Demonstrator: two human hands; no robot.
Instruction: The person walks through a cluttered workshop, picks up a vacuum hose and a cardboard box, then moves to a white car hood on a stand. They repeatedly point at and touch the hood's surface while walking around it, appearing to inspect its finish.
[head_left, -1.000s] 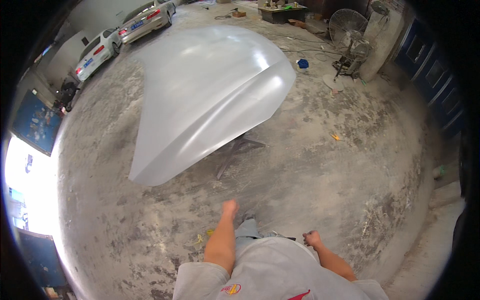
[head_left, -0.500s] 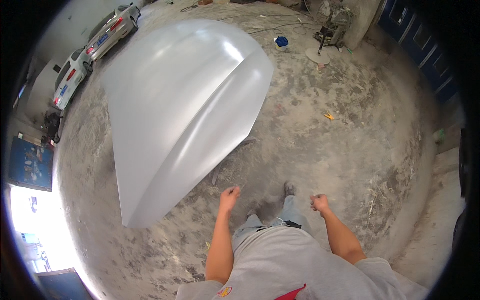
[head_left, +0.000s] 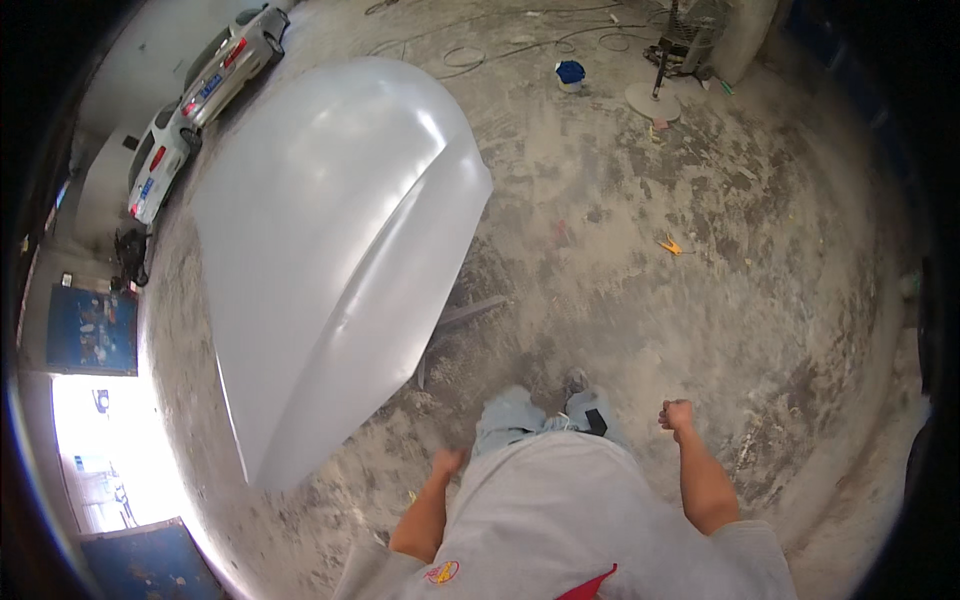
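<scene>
A large silver-grey car hood [head_left: 330,250] rests on a dark metal stand [head_left: 470,312], whose legs show past its right edge. Beside my left hip, my left hand [head_left: 449,461] hangs low, near the hood's lower right edge but apart from it. Motion smears its fingers, so their state is unclear. My right hand [head_left: 676,415] hangs out to my right over the bare floor, its fingers curled into a loose fist. Nothing shows in it, and it touches nothing.
Ahead on the concrete floor lie an orange clamp-like tool [head_left: 670,245] and loose hoses [head_left: 465,62]. A bucket with a blue cloth [head_left: 570,75] stands near a fan on a round base [head_left: 655,103]. Two parked cars [head_left: 235,65] line the left wall, above a bright doorway [head_left: 95,440].
My left hand has dropped back toward my hip, away from the hood. My right hand has swung slightly outward. The view has shifted, with the hood now a little further left.
</scene>
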